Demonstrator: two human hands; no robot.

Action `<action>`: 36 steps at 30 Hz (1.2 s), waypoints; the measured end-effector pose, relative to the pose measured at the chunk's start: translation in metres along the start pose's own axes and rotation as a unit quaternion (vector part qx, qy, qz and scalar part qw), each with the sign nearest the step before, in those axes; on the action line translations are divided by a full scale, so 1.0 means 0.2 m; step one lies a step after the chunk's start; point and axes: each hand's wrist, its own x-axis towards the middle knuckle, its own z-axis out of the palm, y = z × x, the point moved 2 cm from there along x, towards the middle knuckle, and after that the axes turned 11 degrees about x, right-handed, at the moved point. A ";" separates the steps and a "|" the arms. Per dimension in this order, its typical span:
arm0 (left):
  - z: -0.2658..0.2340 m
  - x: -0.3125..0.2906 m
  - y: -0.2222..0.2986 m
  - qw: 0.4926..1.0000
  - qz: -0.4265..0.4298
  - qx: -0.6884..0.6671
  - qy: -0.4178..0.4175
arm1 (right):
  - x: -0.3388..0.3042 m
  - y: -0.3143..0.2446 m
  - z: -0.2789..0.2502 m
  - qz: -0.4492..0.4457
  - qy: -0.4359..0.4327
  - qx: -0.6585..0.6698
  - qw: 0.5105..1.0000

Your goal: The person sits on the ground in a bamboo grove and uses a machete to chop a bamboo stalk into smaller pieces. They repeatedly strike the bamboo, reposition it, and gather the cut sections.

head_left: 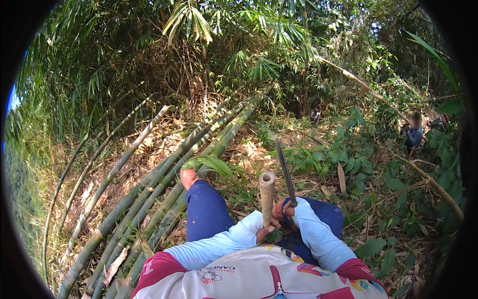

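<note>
The left hand is clenched around the base of a short bamboo piece, which stands upright between the knees. Just at three o'clock of it, the right hand grasps a knife, blade pointing to twelve. Felled bamboo poles lie at ten o'clock. Far off at two o'clock sits another person.

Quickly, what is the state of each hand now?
Left hand: closed around the short upright tan bamboo piece.
Right hand: closed on the handle of a long dark knife.
</note>
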 end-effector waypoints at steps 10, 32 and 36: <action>0.00 -0.02 -0.06 0.999 0.023 0.030 0.001 | 0.01 0.01 -0.01 0.032 0.002 -0.016 0.999; -0.01 -0.08 0.05 0.995 0.045 -0.067 0.059 | -0.03 -0.08 0.10 0.030 0.004 0.021 0.999; -0.17 0.03 0.68 0.970 0.159 -0.025 0.180 | 0.03 0.10 -0.08 -0.002 -0.034 0.043 0.998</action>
